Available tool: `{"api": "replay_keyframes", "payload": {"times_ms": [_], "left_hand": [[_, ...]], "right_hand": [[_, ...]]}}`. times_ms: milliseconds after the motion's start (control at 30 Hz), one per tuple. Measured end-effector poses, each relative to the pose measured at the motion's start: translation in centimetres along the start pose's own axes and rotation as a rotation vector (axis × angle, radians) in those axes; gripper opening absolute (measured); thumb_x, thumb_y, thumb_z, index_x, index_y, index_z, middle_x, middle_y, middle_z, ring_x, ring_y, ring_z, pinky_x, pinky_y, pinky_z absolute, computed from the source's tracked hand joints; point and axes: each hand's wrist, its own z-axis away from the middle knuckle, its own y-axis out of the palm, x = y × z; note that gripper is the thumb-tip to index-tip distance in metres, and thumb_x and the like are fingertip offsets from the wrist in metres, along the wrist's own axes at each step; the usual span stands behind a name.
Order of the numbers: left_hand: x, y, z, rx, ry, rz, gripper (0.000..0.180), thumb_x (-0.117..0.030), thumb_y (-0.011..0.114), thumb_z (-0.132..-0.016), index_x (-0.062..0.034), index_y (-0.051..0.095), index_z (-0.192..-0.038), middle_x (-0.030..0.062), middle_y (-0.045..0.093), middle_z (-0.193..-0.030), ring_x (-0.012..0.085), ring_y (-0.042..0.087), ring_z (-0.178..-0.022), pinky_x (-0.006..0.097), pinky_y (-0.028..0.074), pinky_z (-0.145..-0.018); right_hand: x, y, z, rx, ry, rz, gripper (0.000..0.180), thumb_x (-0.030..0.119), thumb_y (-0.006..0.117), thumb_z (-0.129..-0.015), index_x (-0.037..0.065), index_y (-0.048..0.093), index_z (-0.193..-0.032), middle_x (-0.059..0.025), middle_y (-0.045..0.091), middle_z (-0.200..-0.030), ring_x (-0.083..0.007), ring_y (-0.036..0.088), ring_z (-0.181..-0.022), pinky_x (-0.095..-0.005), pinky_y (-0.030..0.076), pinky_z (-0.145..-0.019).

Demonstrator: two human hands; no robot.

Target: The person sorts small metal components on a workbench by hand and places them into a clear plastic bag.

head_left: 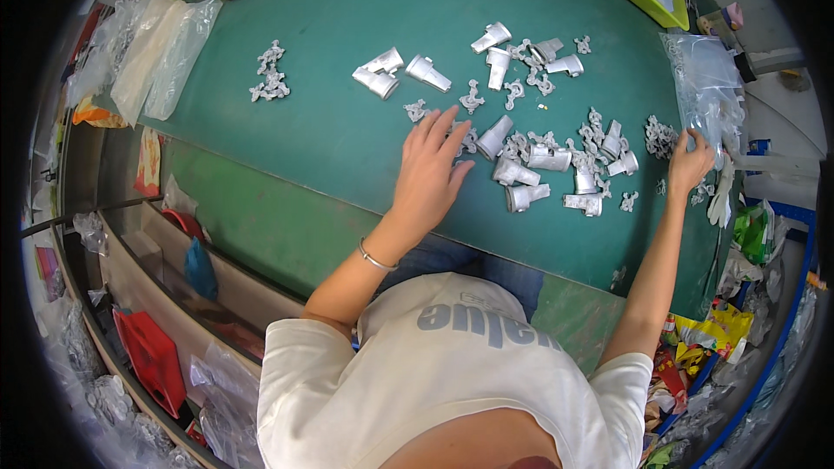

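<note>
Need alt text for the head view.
A person's bare hands over a green table: left hand spread beside silver cylindrical parts and small grey pieces, right hand by clear plastic bags at the right. A yellow-green bin sits far right.

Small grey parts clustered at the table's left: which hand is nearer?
Left. The left hand is right of those small grey parts, nearer the body; the right hand is much farther right, beside the clear plastic bags.
</note>
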Motion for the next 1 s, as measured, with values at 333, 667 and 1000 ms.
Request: {"api": "replay_keyframes", "payload": {"times_ms": [333,667,1000], "left_hand": [[2.7,1.6,0.5,0.099,0.075,0.028,0.040,0.005,0.059,-0.069,-0.0053,0.054,-0.107,0.0124,0.046,-0.119,0.0351,0.040,-0.118,0.055,0.022,-0.102],[-0.5,1.3,-1.0,0.089,0.083,-0.014,0.035,-0.003,0.060,-0.074,-0.0061,0.053,-0.108,0.0113,0.048,-0.116,0.0304,0.043,-0.113,0.058,0.022,-0.098],[-0.4,2.7,-1.6,0.150,0.145,-0.039,0.035,0.000,0.059,-0.074,-0.0062,0.054,-0.108,0.0084,0.052,-0.110,0.0283,0.049,-0.102,0.057,0.026,-0.096]], "right_hand": [[20.9,-7.5,7.2,0.668,-0.552,-0.690,0.040,0.018,0.070,-0.068,0.002,0.058,-0.103,-0.0113,0.054,-0.105,-0.0277,0.047,-0.100,-0.0365,0.036,-0.084],[17.4,-5.8,7.0,0.509,-0.177,-0.494,0.016,0.008,0.064,-0.074,-0.001,0.059,-0.086,-0.0135,0.059,-0.084,-0.0306,0.054,-0.079,-0.0372,0.044,-0.070],[21.7,-0.3,3.2,0.400,-0.363,-0.422,0.033,0.009,0.066,-0.072,-0.001,0.055,-0.101,-0.0138,0.056,-0.094,-0.0312,0.050,-0.090,-0.0390,0.040,-0.078]]}}
